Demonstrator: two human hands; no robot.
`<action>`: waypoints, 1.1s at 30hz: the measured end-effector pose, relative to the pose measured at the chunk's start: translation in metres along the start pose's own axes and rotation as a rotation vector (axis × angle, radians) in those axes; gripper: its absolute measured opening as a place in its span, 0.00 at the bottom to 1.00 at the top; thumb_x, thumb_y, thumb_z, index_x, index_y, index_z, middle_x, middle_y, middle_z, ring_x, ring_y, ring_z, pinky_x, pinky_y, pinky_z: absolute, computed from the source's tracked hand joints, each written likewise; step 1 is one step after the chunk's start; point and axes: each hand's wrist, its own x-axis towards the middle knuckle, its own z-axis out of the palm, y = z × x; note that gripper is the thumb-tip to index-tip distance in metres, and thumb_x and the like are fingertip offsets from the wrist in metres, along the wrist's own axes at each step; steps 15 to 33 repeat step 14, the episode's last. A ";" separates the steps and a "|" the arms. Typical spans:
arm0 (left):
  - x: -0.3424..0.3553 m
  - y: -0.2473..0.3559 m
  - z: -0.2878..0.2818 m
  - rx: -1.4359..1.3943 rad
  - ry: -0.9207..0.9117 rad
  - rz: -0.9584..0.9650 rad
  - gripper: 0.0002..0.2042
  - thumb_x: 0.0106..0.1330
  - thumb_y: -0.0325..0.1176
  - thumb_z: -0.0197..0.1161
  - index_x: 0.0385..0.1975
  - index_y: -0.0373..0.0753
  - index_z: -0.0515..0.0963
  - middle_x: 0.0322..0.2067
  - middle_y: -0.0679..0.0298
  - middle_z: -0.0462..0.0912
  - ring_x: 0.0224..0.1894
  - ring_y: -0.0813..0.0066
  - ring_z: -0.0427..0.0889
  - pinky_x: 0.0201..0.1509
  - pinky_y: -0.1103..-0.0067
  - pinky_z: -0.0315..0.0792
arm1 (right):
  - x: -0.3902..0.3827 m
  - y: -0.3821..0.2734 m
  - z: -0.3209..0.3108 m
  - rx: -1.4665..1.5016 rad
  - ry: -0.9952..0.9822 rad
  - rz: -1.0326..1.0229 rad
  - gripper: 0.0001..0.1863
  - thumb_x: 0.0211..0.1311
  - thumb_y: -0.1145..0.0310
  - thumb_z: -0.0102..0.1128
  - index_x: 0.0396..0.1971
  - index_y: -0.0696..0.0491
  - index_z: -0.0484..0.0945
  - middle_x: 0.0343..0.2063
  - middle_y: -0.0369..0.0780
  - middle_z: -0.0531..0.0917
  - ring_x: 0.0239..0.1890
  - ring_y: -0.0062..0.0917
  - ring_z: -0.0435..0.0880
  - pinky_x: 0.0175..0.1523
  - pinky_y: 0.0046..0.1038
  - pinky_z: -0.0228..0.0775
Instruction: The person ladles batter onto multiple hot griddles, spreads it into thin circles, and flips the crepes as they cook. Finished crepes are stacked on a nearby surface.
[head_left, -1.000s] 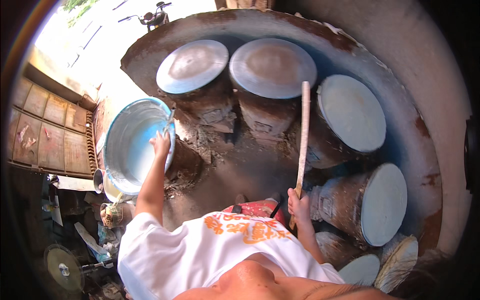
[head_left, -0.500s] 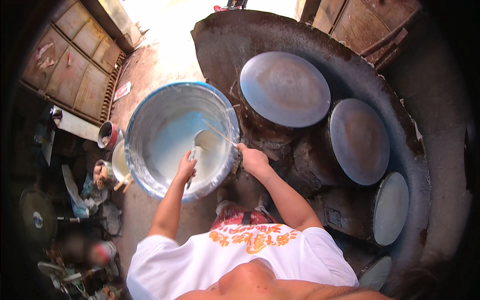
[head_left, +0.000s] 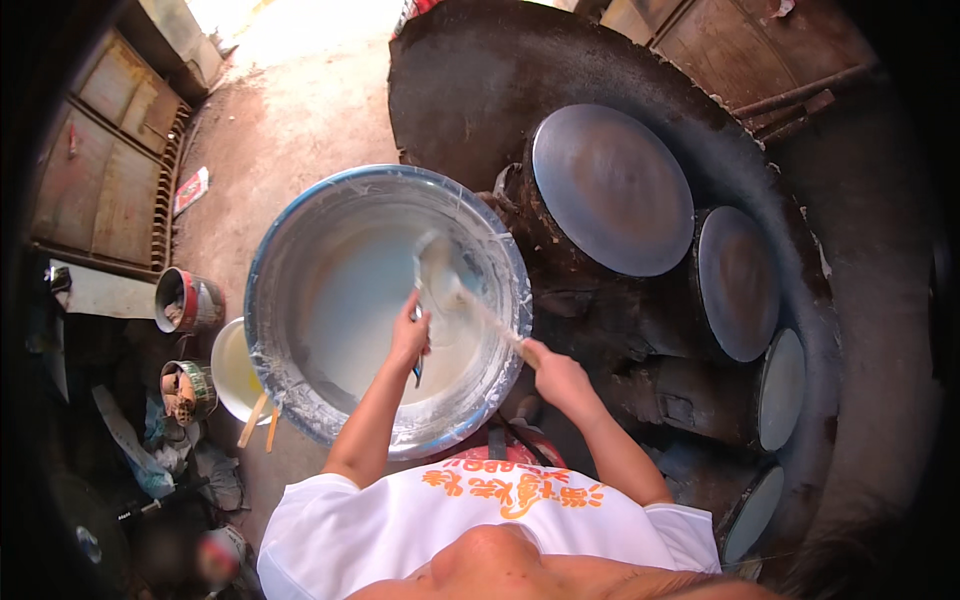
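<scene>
A large round blue-rimmed tub (head_left: 262, 290) holds pale liquid (head_left: 345, 310), smooth and whitish like batter. My left hand (head_left: 408, 335) is closed round the handle of a ladle (head_left: 433, 262), whose blurred bowl hangs over the liquid. In my right hand (head_left: 560, 380), at the tub's right rim, is one end of a pale flat stick (head_left: 487, 316). It slants up and left, its far end smeared by motion beside the ladle's bowl; whether they touch I cannot tell.
Several round griddles (head_left: 612, 190) stand to the right inside a curved dark metal surround (head_left: 480, 70). Left of the tub are a pale bucket (head_left: 232, 375) with wooden sticks (head_left: 262, 420) and two tins, one red (head_left: 195, 300), one holding brownish pieces (head_left: 185, 392).
The view has shifted, so the tub looks larger and lower. The stick, thin and sharp before, now looks wider and blurred, with its far end at the ladle. Both hands keep their hold.
</scene>
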 end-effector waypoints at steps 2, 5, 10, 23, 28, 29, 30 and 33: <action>0.027 -0.037 0.015 -0.159 0.109 -0.023 0.29 0.67 0.28 0.49 0.67 0.56 0.51 0.13 0.69 0.62 0.09 0.78 0.62 0.09 0.78 0.61 | 0.006 0.001 0.004 0.033 0.032 0.149 0.23 0.60 0.72 0.39 0.57 0.45 0.66 0.32 0.55 0.81 0.37 0.49 0.81 0.42 0.47 0.72; 0.013 -0.044 0.051 -0.493 0.086 -0.191 0.25 0.69 0.30 0.47 0.64 0.60 0.54 0.13 0.71 0.58 0.10 0.82 0.57 0.10 0.83 0.57 | 0.014 0.010 0.064 0.177 0.031 0.049 0.24 0.61 0.70 0.41 0.59 0.44 0.66 0.32 0.57 0.80 0.37 0.51 0.80 0.42 0.46 0.71; 0.002 -0.030 0.083 -1.042 -0.092 -0.407 0.18 0.69 0.32 0.46 0.56 0.64 0.59 0.14 0.73 0.55 0.12 0.86 0.55 0.11 0.87 0.51 | -0.001 0.021 0.080 0.440 0.028 -0.031 0.22 0.63 0.69 0.45 0.59 0.48 0.67 0.30 0.57 0.79 0.33 0.49 0.81 0.38 0.41 0.71; -0.030 -0.015 0.086 -1.324 -0.269 -0.359 0.17 0.70 0.35 0.49 0.55 0.66 0.59 0.15 0.71 0.57 0.12 0.85 0.56 0.11 0.89 0.53 | -0.027 0.038 0.074 0.346 0.168 -0.158 0.23 0.63 0.69 0.45 0.60 0.48 0.66 0.27 0.55 0.80 0.29 0.40 0.84 0.36 0.38 0.72; -0.030 -0.015 0.086 -1.324 -0.269 -0.359 0.17 0.70 0.35 0.49 0.55 0.66 0.59 0.15 0.71 0.57 0.12 0.85 0.56 0.11 0.89 0.53 | -0.027 0.038 0.074 0.346 0.168 -0.158 0.23 0.63 0.69 0.45 0.60 0.48 0.66 0.27 0.55 0.80 0.29 0.40 0.84 0.36 0.38 0.72; -0.030 -0.015 0.086 -1.324 -0.269 -0.359 0.17 0.70 0.35 0.49 0.55 0.66 0.59 0.15 0.71 0.57 0.12 0.85 0.56 0.11 0.89 0.53 | -0.027 0.038 0.074 0.346 0.168 -0.158 0.23 0.63 0.69 0.45 0.60 0.48 0.66 0.27 0.55 0.80 0.29 0.40 0.84 0.36 0.38 0.72; -0.030 -0.015 0.086 -1.324 -0.269 -0.359 0.17 0.70 0.35 0.49 0.55 0.66 0.59 0.15 0.71 0.57 0.12 0.85 0.56 0.11 0.89 0.53 | -0.027 0.038 0.074 0.346 0.168 -0.158 0.23 0.63 0.69 0.45 0.60 0.48 0.66 0.27 0.55 0.80 0.29 0.40 0.84 0.36 0.38 0.72; -0.030 -0.015 0.086 -1.324 -0.269 -0.359 0.17 0.70 0.35 0.49 0.55 0.66 0.59 0.15 0.71 0.57 0.12 0.85 0.56 0.11 0.89 0.53 | -0.027 0.038 0.074 0.346 0.168 -0.158 0.23 0.63 0.69 0.45 0.60 0.48 0.66 0.27 0.55 0.80 0.29 0.40 0.84 0.36 0.38 0.72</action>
